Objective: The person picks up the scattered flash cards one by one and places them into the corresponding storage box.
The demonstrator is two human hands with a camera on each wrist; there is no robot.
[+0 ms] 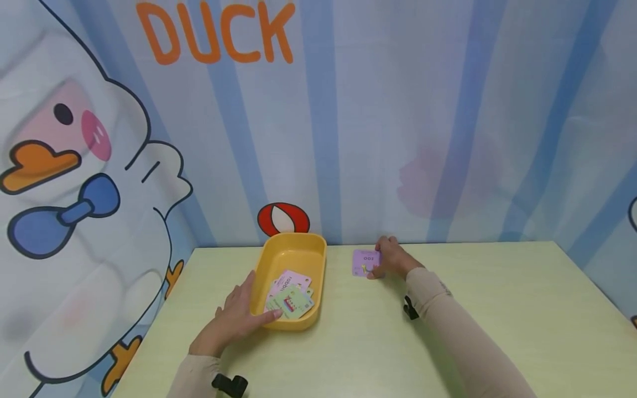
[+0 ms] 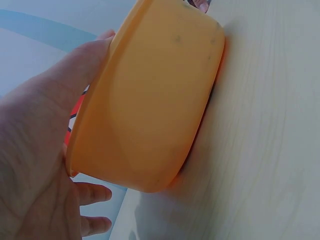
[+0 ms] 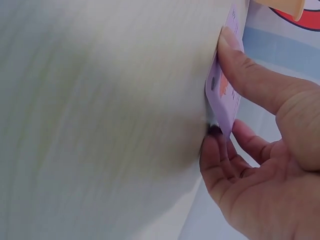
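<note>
A yellow plastic tray (image 1: 322, 276) sits on the table, left of centre in the head view. Over its near-left corner my left hand (image 1: 236, 315) holds the rim, thumb across the near edge and fingers along the left side. Inside lie several picture cards, among them a pink card (image 1: 291, 278) marked "rabbit" and a green card (image 1: 292, 301) on top. Farther right, my right hand (image 1: 393, 261) pinches a purple card (image 1: 360, 262). In the right wrist view, the thumb presses its face while the fingers sit at its edge, tilting the card up from the table.
The pale table (image 1: 358, 354) meets a striped blue and white backdrop (image 1: 373, 121) just behind the tray and the purple card. A large printed duck (image 1: 94, 287) covers the left side. Black straps circle both wrists.
</note>
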